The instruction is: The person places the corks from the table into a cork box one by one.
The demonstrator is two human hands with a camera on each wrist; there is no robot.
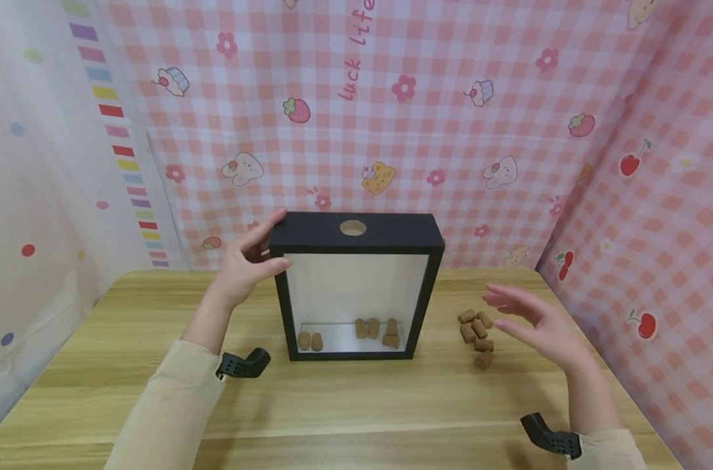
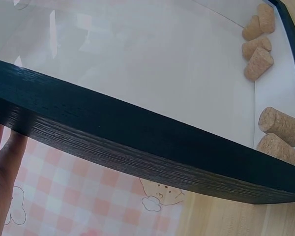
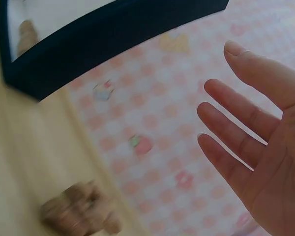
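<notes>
A black-framed shadow box (image 1: 356,240) with a clear front and a round hole in its top stands upright on the table. My left hand (image 1: 245,261) holds its upper left corner, thumb across the front edge and fingers round the side and back. In the left wrist view the fingers (image 2: 12,152) touch the black side wall. Inside at the bottom lie several wine corks (image 1: 372,328), two of them at the left end. My right hand (image 1: 535,323) hovers with fingers spread, holding nothing, just right of a loose pile of corks (image 1: 478,328) on the table.
The wood-grain table (image 1: 356,405) ends at the back against a pink checked curtain (image 1: 392,130). A second checked curtain (image 1: 674,228) hangs along the right side, and a white dotted one (image 1: 33,163) on the left.
</notes>
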